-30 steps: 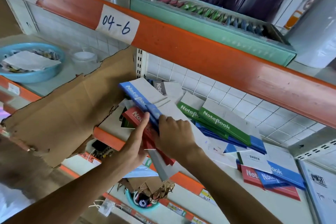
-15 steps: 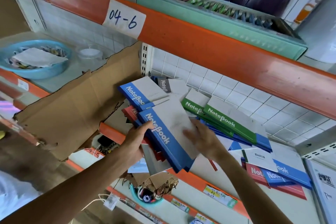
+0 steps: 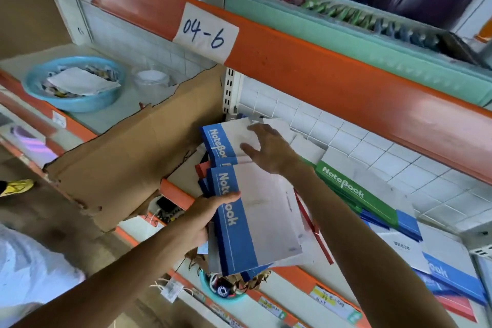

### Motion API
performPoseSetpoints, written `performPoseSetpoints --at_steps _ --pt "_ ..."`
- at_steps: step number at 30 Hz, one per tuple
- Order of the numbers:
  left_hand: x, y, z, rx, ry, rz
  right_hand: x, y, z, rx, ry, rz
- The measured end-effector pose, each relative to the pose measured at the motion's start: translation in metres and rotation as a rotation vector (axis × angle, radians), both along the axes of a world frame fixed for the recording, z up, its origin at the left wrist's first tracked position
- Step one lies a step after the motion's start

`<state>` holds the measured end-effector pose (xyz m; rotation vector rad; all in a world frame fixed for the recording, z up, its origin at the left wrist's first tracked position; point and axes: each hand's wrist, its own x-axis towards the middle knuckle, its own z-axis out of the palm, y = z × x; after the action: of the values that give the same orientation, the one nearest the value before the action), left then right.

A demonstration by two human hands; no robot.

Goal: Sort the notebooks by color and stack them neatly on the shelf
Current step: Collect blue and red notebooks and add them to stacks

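Note:
My left hand (image 3: pixel 206 214) grips a small stack of blue-spined notebooks (image 3: pixel 255 218) at the shelf's front edge, thumb across the top cover. My right hand (image 3: pixel 269 149) reaches further back with spread fingers that touch the cover of another blue notebook (image 3: pixel 221 141) leaning by the cardboard. A red notebook (image 3: pixel 202 169) peeks out between the two blue ones. Green notebooks (image 3: pixel 354 192) lie to the right over more blue ones. Blue and red notebooks (image 3: pixel 452 285) sit at the far right.
A torn cardboard sheet (image 3: pixel 133 157) stands left of the notebooks. The orange shelf beam (image 3: pixel 319 66) with the label 04-6 hangs close overhead. A blue basin (image 3: pixel 77 85) and a clear tub (image 3: pixel 151 82) sit on the left shelf. A teal cup (image 3: pixel 226 290) hangs below.
My right hand let go of the held blue stack and moved up and back onto the rear blue notebook. My left hand keeps the stack, now drawn further out over the shelf edge.

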<state>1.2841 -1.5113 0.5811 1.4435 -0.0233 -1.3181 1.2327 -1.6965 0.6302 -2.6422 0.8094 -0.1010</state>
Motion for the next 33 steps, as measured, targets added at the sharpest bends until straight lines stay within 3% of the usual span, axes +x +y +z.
performPoseSetpoints --at_steps 7,10,15,22,27,31,33 --pt "0.019 0.012 0.007 -0.003 0.076 -0.068 0.085 -0.032 -0.025 -0.038 0.227 0.139" --pt "0.020 0.010 0.008 -0.009 0.092 -0.059 0.085 -0.023 -0.023 -0.056 0.207 0.152" --pt "0.025 0.007 0.010 -0.028 0.125 -0.051 0.052 -0.002 -0.011 -0.319 0.229 0.161" --pt "0.022 0.000 0.011 -0.025 0.064 -0.045 -0.001 0.002 0.003 -0.015 0.137 0.166" --pt "0.019 -0.005 0.018 -0.060 0.011 -0.065 -0.075 0.022 -0.002 0.165 -0.180 -0.262" --pt "0.009 -0.012 0.030 -0.114 -0.011 -0.070 -0.118 0.065 0.002 0.503 -0.440 -0.472" --pt "0.000 -0.018 0.035 -0.127 -0.034 -0.086 -0.133 0.079 -0.001 0.606 -0.467 -0.583"
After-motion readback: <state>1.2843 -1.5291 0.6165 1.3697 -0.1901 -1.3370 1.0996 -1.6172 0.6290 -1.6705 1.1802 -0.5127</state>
